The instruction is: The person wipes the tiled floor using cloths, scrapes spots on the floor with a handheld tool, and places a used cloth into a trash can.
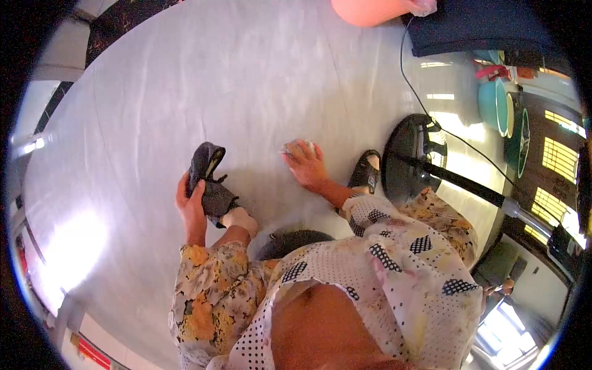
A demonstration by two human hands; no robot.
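Note:
My left hand [192, 200] is closed around a dark grey shoe [202, 165], its opening turned up and to the right. The shoe is held just above my left foot [239, 219], where dark footwear partly shows. Fingers bent, my right hand [306, 165] presses a crumpled white cloth or tissue [288, 148] near the floor. Most of that white piece is hidden under the fingers. A black sandal [362, 172] is on my right foot, to the right of that hand.
Right of my right foot stands a round black base [401, 151] with a pole [468, 182]. A black cord [410, 80] runs across the floor [216, 80]. An orange-pink rounded object [370, 9] is at the top. Basins [493, 108] stand far right. A dark round seat [293, 242] is below me.

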